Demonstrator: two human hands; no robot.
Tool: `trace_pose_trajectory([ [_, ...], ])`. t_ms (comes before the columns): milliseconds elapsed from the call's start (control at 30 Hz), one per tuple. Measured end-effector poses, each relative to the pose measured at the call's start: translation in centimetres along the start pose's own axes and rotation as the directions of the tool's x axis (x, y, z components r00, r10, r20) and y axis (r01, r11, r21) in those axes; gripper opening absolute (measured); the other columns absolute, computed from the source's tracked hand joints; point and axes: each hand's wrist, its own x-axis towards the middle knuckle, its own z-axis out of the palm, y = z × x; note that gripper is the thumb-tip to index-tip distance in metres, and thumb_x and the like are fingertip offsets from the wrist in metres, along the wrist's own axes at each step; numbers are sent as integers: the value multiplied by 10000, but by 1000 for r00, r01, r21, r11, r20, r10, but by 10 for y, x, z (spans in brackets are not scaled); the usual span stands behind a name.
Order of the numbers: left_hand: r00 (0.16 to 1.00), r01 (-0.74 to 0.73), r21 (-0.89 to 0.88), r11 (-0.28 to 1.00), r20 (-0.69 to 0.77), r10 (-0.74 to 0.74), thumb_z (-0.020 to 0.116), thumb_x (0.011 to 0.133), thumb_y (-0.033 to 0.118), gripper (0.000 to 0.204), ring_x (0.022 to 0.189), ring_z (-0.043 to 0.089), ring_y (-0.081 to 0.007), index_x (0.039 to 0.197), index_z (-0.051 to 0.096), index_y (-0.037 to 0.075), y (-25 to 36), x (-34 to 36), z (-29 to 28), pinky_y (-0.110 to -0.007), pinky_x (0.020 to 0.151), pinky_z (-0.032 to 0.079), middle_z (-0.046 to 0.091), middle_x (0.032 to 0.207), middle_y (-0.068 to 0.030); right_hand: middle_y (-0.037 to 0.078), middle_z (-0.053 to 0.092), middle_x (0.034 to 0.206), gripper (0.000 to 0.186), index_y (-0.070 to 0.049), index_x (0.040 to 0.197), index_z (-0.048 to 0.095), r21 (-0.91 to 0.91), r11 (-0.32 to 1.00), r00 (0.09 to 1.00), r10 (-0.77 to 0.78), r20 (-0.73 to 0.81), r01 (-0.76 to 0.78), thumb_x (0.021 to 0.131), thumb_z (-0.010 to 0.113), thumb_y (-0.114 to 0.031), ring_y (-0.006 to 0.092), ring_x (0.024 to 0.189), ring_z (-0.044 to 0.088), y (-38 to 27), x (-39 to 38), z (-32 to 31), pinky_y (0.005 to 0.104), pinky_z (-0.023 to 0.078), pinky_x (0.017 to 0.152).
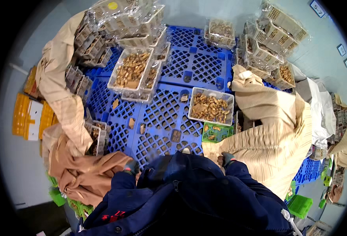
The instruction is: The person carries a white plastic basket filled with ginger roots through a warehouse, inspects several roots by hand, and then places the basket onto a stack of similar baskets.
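My left hand (132, 167), gloved in grey, hangs beside my dark jacket, next to the rumpled brown cloth (89, 169); its fingers are mostly hidden, so I cannot tell what it holds. My gloved right hand (226, 159) has curled fingers at the edge of the striped beige cloth (260, 149); whether it grips the cloth is unclear. Beyond it sit a small green crate (216, 132) with a few pale brown pieces and a white crate (211, 106) heaped with brown lumpy produce.
Blue plastic pallets (161, 118) floor the bay. Wrapped crate stacks (136, 70) (275, 35) stand along the back and sides, some draped in beige cloth (61, 78). Yellow boxes (28, 118) are at left; green crates (299, 204) lie low right.
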Motion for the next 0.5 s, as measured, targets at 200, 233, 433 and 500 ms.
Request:
trace_pose_trajectory([
  [200,640,429,145,891,648,-413,541,793,266,200,728,559,-289,856,621,94,-78,33,-16,-393,656,436,603,788,-122,38,391,521,235,-112,718,471,-74,939,932,-343,-116,336,894,481,-268,195,414,349,-112,70,45,340,280,391],
  [233,657,453,81,888,644,-393,543,793,265,198,713,553,-275,858,624,95,-79,77,-20,-383,640,431,598,775,-114,39,414,522,222,-113,762,521,80,942,942,-318,-112,327,874,503,-305,195,408,352,-134,101,10,345,294,395],
  [433,805,542,-281,792,445,-393,557,799,257,188,617,516,-191,870,636,102,-134,309,-95,-328,543,402,569,697,-67,157,550,792,440,-82,1174,450,129,979,914,-93,-394,155,867,476,-396,277,591,484,-189,183,79,428,406,538],
  [500,792,599,-634,488,381,-477,562,800,255,185,585,504,-162,874,640,104,-149,394,-133,-309,511,392,560,671,-51,183,559,942,478,-83,1229,415,131,990,947,-14,-320,59,871,471,-394,312,677,519,-196,183,158,448,447,634],
])
